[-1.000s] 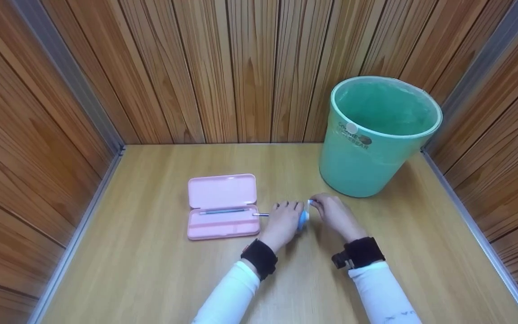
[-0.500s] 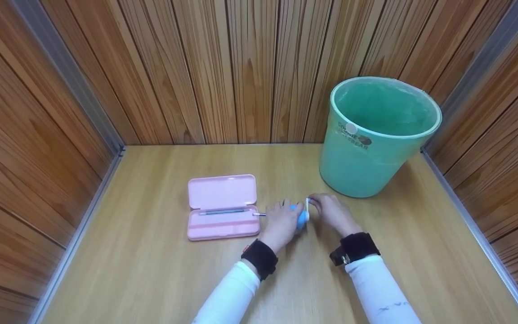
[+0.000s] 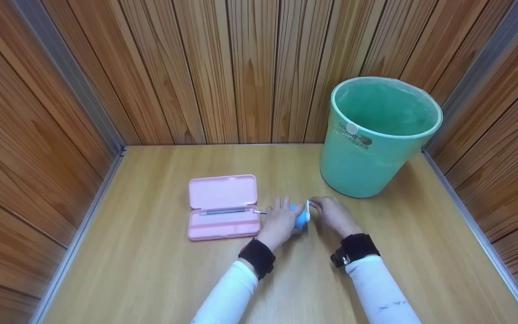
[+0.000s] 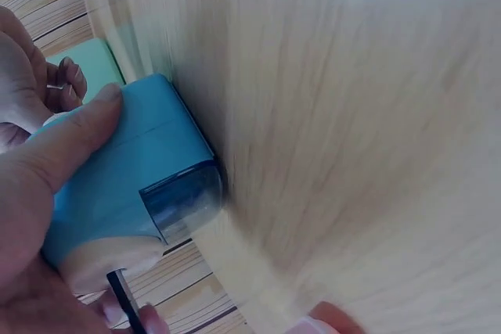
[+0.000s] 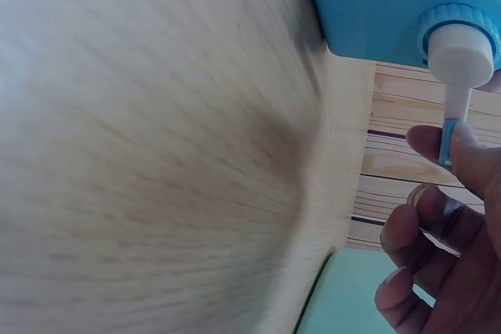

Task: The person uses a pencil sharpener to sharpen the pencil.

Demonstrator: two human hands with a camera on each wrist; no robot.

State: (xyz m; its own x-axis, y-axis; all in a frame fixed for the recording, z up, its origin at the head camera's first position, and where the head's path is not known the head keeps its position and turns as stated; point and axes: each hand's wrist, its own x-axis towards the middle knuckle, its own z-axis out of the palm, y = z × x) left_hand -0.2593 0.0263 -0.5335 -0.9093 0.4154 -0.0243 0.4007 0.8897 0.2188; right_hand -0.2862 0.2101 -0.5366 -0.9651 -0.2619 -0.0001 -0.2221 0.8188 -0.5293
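A blue hand-crank pencil sharpener (image 3: 302,218) stands on the table, gripped by my left hand (image 3: 279,224), whose thumb lies on its body in the left wrist view. A dark pencil (image 4: 127,303) enters the pale round front of the sharpener. In the head view this pencil sticks out left of the hand, over the edge of the case. My right hand (image 3: 334,215) pinches the small blue knob of the white crank (image 5: 458,101) between thumb and forefinger, while its other fingers curl loosely. Through the clear window (image 4: 184,201) the sharpener's inside looks dark.
An open pink pencil case (image 3: 223,192) lies to the left, with a blue pencil (image 3: 225,211) in its tray. At the back right stands a green lined bin (image 3: 362,166). Wooden walls (image 3: 252,72) enclose the table at the back and sides.
Over the last second, my right hand has shifted slightly along with the crank knob. The left hand's fingers have spread a little, and more of the sharpener shows.
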